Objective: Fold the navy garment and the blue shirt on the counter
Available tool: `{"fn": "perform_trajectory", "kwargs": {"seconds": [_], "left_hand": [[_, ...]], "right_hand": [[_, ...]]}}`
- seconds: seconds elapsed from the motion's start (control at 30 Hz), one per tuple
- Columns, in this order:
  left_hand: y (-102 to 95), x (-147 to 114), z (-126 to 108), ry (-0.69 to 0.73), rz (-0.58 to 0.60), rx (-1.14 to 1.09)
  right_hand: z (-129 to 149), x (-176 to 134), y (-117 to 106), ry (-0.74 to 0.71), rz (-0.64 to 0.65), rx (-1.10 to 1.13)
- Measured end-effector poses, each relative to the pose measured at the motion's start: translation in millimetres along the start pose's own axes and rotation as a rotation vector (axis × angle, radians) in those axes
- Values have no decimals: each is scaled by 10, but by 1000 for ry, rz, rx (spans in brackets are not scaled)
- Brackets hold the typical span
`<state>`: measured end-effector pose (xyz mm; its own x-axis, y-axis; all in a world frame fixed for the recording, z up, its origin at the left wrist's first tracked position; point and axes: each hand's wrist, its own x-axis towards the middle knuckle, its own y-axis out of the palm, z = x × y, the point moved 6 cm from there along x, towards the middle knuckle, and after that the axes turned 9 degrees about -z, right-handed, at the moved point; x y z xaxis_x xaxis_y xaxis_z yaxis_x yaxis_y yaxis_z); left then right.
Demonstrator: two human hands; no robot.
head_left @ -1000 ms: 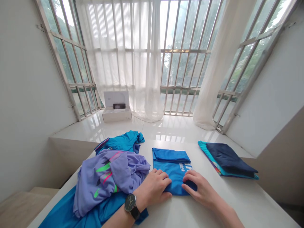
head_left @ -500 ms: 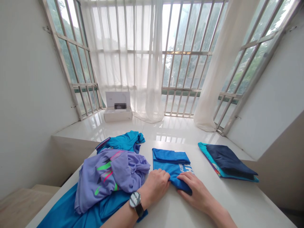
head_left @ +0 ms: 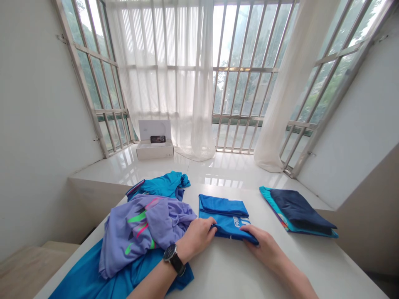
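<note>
- Fold of the bright blue folded jersey (head_left: 226, 218), lower centre, is pinched by left hand (head_left: 195, 238) and right hand (head_left: 264, 245); slippage could undo it.
- Crumpled lilac shirt (head_left: 146, 228), touching at left, could be dragged.

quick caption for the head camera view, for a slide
Both hands, left and right, grip the near edge of a folded blue shirt on a white table beside a pile of unfolded clothes.
</note>
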<state>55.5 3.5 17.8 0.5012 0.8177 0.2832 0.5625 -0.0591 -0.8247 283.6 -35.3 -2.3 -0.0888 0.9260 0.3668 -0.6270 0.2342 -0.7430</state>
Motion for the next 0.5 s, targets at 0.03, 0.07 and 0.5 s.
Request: {"fn": "perform_trajectory", "kwargs": {"seconds": [0.03,0.07,0.5], "left_hand": [[4,7,16,-10,-6,-2],[10,15,31,-18,-13,-4],[-32,-47,3,35,38,-201]], "right_hand": [[-16,3,2,11,6,10],[-31,7,3,23,12,18],[-3,53,-70,60,-34,105]]}}
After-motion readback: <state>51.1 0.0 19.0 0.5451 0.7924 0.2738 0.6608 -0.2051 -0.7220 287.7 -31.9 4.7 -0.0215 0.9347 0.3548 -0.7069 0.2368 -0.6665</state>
